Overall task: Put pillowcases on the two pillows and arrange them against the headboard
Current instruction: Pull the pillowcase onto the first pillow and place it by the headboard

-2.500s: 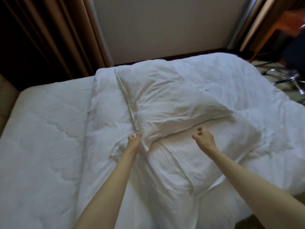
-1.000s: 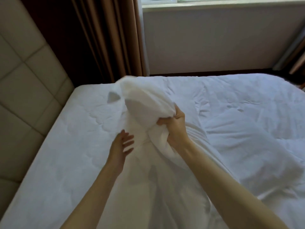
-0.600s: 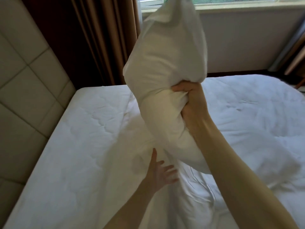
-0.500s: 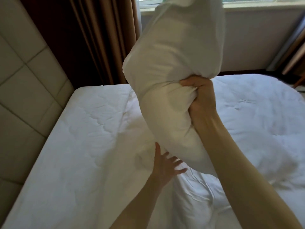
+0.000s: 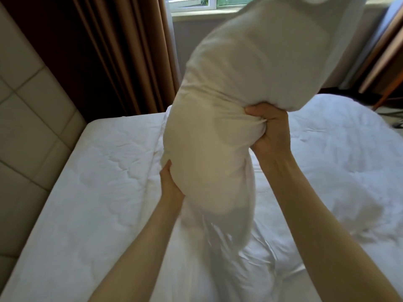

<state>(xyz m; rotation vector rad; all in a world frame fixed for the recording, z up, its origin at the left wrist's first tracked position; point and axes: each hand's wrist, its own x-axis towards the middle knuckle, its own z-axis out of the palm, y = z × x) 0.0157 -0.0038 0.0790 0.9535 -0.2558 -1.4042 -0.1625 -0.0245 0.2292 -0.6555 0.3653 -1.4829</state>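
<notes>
A white pillow is held up on end above the bed, its top near the window. My right hand is clenched on its right side, bunching the fabric. My left hand grips its lower left edge. Loose white pillowcase cloth hangs from the pillow's bottom end down to the bed. The padded beige headboard stands at the left. A second pillow cannot be made out among the white bedding.
The white quilted mattress spreads out to the left below the pillow. A rumpled white duvet covers the right side. Brown curtains and a window sill lie behind the bed.
The pillow went from lying on the bed to being lifted upright by my right hand. My left hand, open below it half a second ago, has now closed on its lower left edge.
</notes>
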